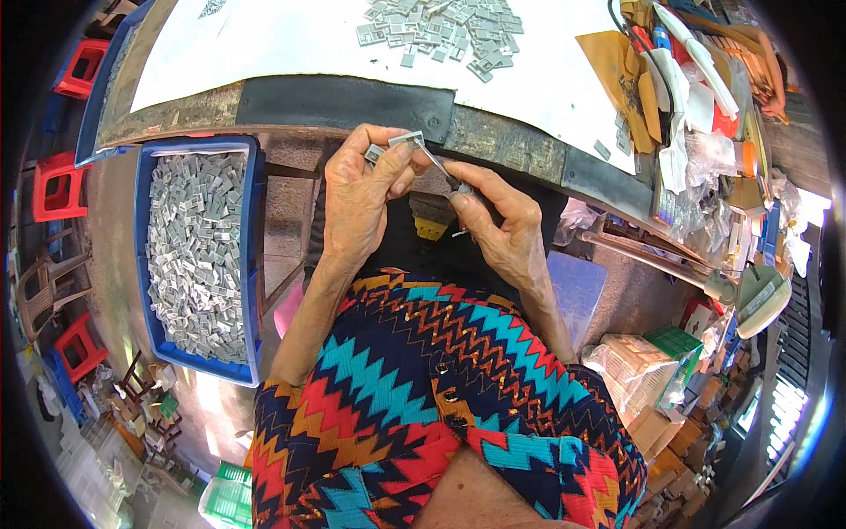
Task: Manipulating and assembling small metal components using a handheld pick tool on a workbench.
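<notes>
In front of the table edge, my left hand (354,198) is closed on a small flat grey rectangular part (406,138), pinched between thumb and fingertips. A second grey part (373,153) shows among its fingers. My right hand (504,220) grips a slim tool (435,162) with a dark handle and a thin metal shaft; its exact kind is unclear. The shaft slants up to the left, and its tip meets the right end of the pinched part. Whether the tip touches or only overlaps it, I cannot tell.
A pile of similar grey parts (441,31) lies on the white sheet (291,44) covering the table. At my left a blue-rimmed bin (256,264) holds many more. Cardboard (617,79), plastic bags and tools clutter the table's right end. Red stools (60,187) stand far left.
</notes>
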A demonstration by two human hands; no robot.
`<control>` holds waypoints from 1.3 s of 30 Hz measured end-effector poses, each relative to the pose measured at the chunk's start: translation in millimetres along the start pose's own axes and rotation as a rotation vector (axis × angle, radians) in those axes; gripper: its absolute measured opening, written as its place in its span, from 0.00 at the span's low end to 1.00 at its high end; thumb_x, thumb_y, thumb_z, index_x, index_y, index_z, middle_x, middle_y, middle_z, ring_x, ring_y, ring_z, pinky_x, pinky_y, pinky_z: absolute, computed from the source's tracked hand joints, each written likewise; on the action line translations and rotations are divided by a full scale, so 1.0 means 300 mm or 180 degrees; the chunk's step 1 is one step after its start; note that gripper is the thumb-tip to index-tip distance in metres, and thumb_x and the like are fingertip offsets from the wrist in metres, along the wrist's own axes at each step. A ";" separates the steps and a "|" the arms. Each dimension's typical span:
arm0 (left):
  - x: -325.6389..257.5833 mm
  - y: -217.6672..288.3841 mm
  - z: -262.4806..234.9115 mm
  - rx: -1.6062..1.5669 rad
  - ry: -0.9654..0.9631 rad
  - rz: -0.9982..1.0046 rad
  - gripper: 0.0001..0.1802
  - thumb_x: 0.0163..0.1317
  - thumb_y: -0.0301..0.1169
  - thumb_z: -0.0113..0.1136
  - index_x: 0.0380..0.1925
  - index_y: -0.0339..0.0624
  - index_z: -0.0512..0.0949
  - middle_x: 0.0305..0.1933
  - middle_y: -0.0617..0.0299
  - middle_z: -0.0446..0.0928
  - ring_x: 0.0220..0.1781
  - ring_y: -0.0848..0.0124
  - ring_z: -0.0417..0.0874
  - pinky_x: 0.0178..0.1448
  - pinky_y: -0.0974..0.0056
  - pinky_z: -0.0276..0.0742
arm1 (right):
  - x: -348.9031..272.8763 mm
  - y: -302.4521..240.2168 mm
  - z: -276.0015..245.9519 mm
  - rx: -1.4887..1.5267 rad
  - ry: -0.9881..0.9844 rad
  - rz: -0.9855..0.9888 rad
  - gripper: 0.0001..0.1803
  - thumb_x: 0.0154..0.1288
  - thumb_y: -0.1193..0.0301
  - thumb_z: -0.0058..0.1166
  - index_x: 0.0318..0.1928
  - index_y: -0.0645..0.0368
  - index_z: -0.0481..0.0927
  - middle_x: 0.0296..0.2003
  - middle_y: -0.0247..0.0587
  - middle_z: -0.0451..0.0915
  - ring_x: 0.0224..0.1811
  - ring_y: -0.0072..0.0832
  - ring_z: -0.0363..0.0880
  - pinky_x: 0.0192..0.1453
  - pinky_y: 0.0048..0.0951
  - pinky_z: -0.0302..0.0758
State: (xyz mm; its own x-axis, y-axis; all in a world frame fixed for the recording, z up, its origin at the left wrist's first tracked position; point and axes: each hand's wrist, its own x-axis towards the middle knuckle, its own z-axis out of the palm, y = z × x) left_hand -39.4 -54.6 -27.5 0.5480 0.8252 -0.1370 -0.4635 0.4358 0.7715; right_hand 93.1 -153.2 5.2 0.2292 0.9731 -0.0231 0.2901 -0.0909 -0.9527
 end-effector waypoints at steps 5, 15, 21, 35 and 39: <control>-0.005 -0.002 -0.004 0.0198 0.0001 0.0071 0.06 0.62 0.24 0.51 0.38 0.34 0.69 0.32 0.52 0.77 0.21 0.82 0.64 0.25 0.78 0.59 | -0.001 0.008 0.005 0.0100 0.0004 0.0069 0.15 0.59 0.76 0.49 0.48 0.67 0.73 0.42 0.47 0.77 0.45 0.31 0.76 0.49 0.27 0.71; -0.023 -0.007 0.018 0.1588 0.0226 0.0719 0.04 0.61 0.23 0.53 0.35 0.35 0.73 0.27 0.63 0.75 0.26 0.84 0.69 0.29 0.78 0.65 | -0.003 0.018 0.038 -0.0611 0.0270 -0.0608 0.16 0.57 0.78 0.51 0.47 0.66 0.72 0.32 0.48 0.76 0.32 0.38 0.77 0.35 0.29 0.73; -0.027 -0.014 0.011 0.2376 0.0285 0.1062 0.03 0.59 0.21 0.53 0.34 0.34 0.74 0.25 0.64 0.73 0.29 0.80 0.74 0.34 0.74 0.70 | 0.000 0.015 0.067 -0.0951 0.0535 -0.1160 0.18 0.54 0.82 0.52 0.48 0.64 0.73 0.25 0.47 0.72 0.23 0.38 0.73 0.25 0.32 0.71; -0.033 0.035 -0.039 0.2542 0.0579 0.1111 0.05 0.59 0.22 0.51 0.35 0.36 0.74 0.25 0.66 0.71 0.27 0.82 0.69 0.29 0.74 0.65 | 0.038 -0.008 0.104 -0.0285 0.0289 -0.0779 0.15 0.61 0.78 0.48 0.49 0.63 0.75 0.35 0.37 0.77 0.29 0.18 0.71 0.34 0.19 0.70; -0.123 0.160 -0.183 0.3347 0.1429 0.1534 0.06 0.58 0.21 0.50 0.35 0.38 0.75 0.33 0.65 0.72 0.33 0.79 0.72 0.36 0.76 0.69 | 0.028 -0.040 0.101 -0.0266 -0.0378 -0.0691 0.16 0.59 0.79 0.50 0.49 0.65 0.74 0.33 0.42 0.77 0.30 0.23 0.74 0.35 0.21 0.71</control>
State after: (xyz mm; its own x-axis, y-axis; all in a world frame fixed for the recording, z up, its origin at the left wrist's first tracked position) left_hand -120.1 -44.4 -19.5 0.0936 0.9616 0.2580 0.3453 -0.2744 0.8975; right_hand 63.5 -137.5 7.1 0.0440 0.9893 0.1391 0.3975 0.1104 -0.9109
